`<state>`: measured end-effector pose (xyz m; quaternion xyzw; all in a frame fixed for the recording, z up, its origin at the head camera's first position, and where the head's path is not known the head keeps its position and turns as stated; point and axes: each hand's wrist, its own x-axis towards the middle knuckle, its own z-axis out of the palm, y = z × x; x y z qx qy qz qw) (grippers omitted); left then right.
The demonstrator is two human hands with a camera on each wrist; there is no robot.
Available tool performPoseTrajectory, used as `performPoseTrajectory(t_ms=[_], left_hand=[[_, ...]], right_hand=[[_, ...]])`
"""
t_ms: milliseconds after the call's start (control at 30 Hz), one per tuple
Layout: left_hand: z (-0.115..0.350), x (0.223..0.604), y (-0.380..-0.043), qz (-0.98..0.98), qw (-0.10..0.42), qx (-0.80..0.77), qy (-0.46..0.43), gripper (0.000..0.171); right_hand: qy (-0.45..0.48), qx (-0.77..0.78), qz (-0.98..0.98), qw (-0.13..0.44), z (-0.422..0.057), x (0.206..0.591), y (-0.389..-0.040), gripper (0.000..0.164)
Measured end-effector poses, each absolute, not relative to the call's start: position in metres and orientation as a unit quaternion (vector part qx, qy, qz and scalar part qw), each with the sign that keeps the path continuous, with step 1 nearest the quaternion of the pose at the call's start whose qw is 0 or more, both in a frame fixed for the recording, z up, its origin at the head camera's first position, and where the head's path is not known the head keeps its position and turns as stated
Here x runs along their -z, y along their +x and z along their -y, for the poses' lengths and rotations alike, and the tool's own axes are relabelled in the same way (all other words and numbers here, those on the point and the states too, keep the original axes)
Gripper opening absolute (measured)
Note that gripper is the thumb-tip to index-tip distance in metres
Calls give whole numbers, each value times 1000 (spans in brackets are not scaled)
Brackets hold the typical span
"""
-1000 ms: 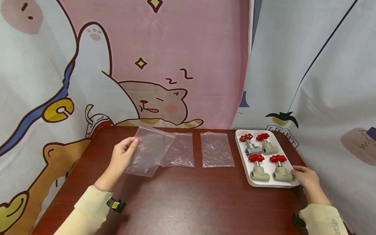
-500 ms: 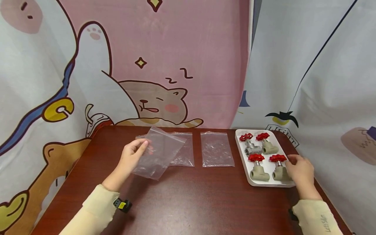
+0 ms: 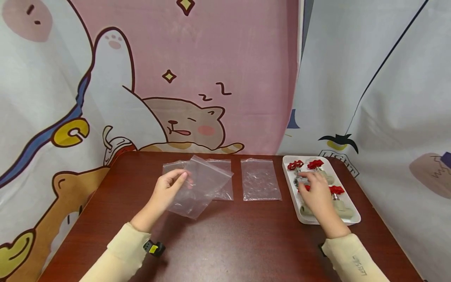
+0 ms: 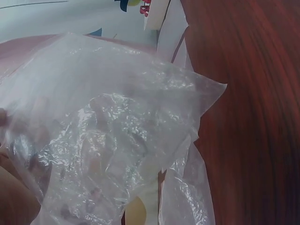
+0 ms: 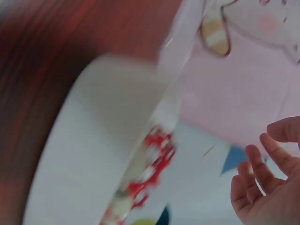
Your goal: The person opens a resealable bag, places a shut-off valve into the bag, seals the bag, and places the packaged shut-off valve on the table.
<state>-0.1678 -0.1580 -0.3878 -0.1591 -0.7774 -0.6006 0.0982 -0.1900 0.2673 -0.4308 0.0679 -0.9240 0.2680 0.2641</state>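
Left hand (image 3: 169, 186) pinches a clear zip bag (image 3: 204, 186) by its left side, thumb on the near face. Bag hangs over the desk (image 3: 246, 243), left of centre, in front of two flat bags. Zip edge faces far right, bottom edge near left; long axis runs diagonally between them, sheet tilted, not lying flat.

Right hand (image 3: 318, 196) over the white tray (image 3: 347, 197), fingers loosely bent, nothing in them, pointing far left. Contact with the valves: can't tell from head view; wrist view has the fingers in the air.

Tray long axis runs away from the person, far end leaning slightly left. Red handwheels (image 3: 315, 164) point to the far side. Third flat bag (image 3: 260, 180) just left of tray, long axis near-to-far.
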Motion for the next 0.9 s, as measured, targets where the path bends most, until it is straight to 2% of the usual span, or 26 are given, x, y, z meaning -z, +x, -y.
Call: performPoseTrajectory(t_ms=[200,500,900], left_hand=[[153,389,-168,778,83,596,-180,17],[152,416,-182,791,75,579,-186,18],[144,417,-180,805,70,553,-201,18]], right_hand=[[126,-284,913,265,-225,422,-191,20],[200,-337,884,255,-184,420,-196,20],[254,-431,848,173,-142,419,-193,22]])
